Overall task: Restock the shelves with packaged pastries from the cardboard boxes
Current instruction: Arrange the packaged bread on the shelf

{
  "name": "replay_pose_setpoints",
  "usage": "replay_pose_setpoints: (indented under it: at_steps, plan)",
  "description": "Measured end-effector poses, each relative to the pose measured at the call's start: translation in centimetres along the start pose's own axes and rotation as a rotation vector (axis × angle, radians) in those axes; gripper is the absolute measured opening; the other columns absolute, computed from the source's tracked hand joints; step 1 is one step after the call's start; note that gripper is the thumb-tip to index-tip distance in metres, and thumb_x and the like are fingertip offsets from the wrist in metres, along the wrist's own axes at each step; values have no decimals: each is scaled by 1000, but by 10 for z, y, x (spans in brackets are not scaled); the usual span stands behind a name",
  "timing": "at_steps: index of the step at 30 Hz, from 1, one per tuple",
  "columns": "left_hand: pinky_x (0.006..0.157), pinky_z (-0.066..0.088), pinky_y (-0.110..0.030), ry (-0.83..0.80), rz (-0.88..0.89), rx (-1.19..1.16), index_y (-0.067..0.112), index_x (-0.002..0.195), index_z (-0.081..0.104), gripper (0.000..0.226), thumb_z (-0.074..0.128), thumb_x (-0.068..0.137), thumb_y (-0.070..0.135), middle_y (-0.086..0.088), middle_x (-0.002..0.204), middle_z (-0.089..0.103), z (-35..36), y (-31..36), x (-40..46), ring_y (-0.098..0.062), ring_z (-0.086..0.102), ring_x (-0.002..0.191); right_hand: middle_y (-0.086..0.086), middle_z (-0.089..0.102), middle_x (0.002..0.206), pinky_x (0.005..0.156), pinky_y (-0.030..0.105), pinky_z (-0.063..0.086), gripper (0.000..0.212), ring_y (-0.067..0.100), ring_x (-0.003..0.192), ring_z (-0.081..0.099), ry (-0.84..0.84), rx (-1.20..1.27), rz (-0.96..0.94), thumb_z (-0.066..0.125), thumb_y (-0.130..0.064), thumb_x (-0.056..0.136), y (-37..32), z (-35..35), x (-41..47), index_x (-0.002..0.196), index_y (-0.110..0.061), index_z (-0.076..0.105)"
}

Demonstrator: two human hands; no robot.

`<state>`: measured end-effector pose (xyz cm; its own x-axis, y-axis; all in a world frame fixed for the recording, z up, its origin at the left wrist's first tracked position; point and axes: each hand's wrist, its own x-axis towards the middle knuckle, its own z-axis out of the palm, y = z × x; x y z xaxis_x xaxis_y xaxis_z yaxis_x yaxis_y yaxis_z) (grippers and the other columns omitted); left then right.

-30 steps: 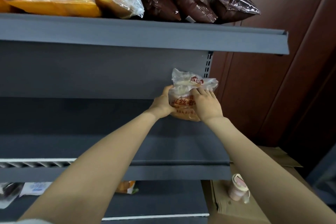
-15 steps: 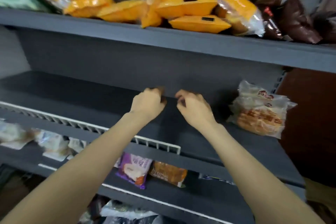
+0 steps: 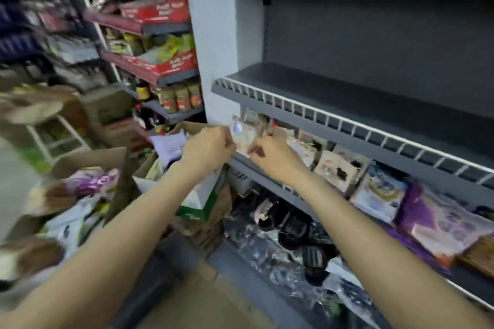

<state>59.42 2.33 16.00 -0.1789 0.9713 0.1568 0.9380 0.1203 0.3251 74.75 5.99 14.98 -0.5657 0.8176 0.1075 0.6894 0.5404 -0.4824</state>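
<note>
A dark grey shelf unit (image 3: 374,104) fills the right side, its wire-fronted shelf (image 3: 347,120) bare above a lower shelf (image 3: 267,176) lined with packaged pastries (image 3: 336,168), while open cardboard boxes (image 3: 88,160) holding more packets stand on the floor to the left. Both forearms reach forward and slightly up, side by side, towards the left end of the lower shelf. The left hand (image 3: 208,147) and right hand (image 3: 272,155) have fingers curled beside a clear packet (image 3: 244,133) there; through the blur I cannot tell whether they grip it.

dark grey shelf (image 3: 270,176) w/ row of packaged pastries (image 3: 335,168) on it
</note>
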Motion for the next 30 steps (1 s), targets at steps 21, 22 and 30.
replay_pose_setpoints:
  at_steps: [21,22,30]
  plan:
    - [116,15,-53,-578,-893,303,18,143,33,70,51,86,55,-14,150,27,27,-502,-99,-32,18,142,10,40,146,98,36,44,55,28,126,48,-861,153,-181,50,-18,97,-260,401,200,147,-12,29]
    - [116,10,-57,-608,-917,314,19,146,27,74,50,86,56,-15,152,22,29,-515,-107,-33,12,144,10,38,147,98,36,44,57,28,127,48,-894,154,-175,50,-18,96,-269,413,200,148,-12,27]
    - [112,17,-55,-777,-765,377,23,152,2,105,56,75,69,-21,147,30,32,-578,-140,-38,27,136,8,27,154,107,34,32,59,26,138,34,-1013,363,160,39,-44,99,-329,498,191,149,-18,22]
